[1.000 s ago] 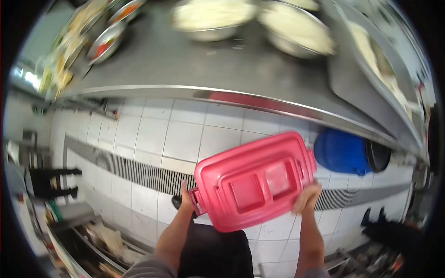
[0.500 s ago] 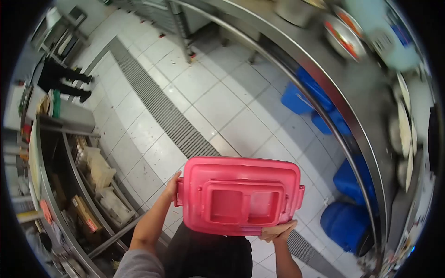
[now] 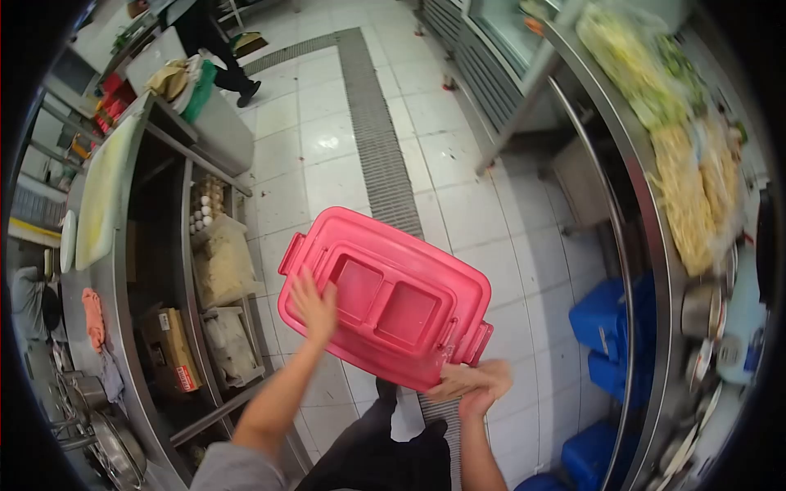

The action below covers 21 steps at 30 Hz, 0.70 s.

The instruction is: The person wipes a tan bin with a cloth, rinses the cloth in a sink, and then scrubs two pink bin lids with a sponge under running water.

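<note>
A pink plastic storage box with its lid on hangs in front of my body, tilted, above the tiled floor. My left hand lies flat on the lid's left part, fingers spread and slightly blurred. At the box's lower right corner, my right hand grips from below, with a beige cloth between it and the box. The right fingers are mostly hidden by the cloth. Two square recesses mark the lid, and a side handle shows near the cloth.
Steel shelving with eggs and tubs runs along the left. On the right stands a steel counter bearing bagged noodles, with blue containers beneath. A floor drain leads ahead; a person's legs are farther off.
My left hand has left the box's side handle and moved onto the lid. The box has turned and shifted left. The view has swung, bringing more of the right counter into sight.
</note>
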Each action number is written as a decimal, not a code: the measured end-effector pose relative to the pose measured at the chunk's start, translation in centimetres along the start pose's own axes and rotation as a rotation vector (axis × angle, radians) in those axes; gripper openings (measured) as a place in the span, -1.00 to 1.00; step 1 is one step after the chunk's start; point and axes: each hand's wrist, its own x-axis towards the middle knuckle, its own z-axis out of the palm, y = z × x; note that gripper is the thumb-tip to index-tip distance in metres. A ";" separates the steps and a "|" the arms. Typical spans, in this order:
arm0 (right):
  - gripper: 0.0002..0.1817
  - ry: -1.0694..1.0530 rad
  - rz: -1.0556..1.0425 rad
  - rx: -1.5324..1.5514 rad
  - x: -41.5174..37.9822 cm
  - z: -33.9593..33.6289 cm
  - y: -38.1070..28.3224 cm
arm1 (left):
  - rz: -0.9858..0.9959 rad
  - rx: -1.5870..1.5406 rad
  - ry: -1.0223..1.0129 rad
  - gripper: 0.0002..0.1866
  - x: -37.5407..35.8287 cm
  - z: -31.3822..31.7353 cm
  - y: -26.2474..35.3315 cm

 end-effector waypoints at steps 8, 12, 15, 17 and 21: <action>-0.47 -0.810 -0.733 -1.540 17.5 30.8 9.5 | -0.115 -0.065 0.007 -0.64 14.6 2.1 4.5; -0.52 -0.982 -0.702 -1.724 23.0 40.6 13.9 | -0.109 -0.193 0.157 -0.74 25.5 3.5 4.8; -0.56 -1.122 -0.550 -1.765 28.0 48.9 15.0 | -0.085 -0.262 0.238 -0.79 34.4 5.8 5.6; -0.55 -1.201 -0.550 -1.878 31.5 53.9 17.3 | -0.071 -0.244 0.248 -0.80 39.7 6.1 5.7; -0.55 -1.275 -0.655 -1.818 37.7 62.0 20.6 | -0.106 -0.258 0.304 -0.81 49.2 7.1 7.3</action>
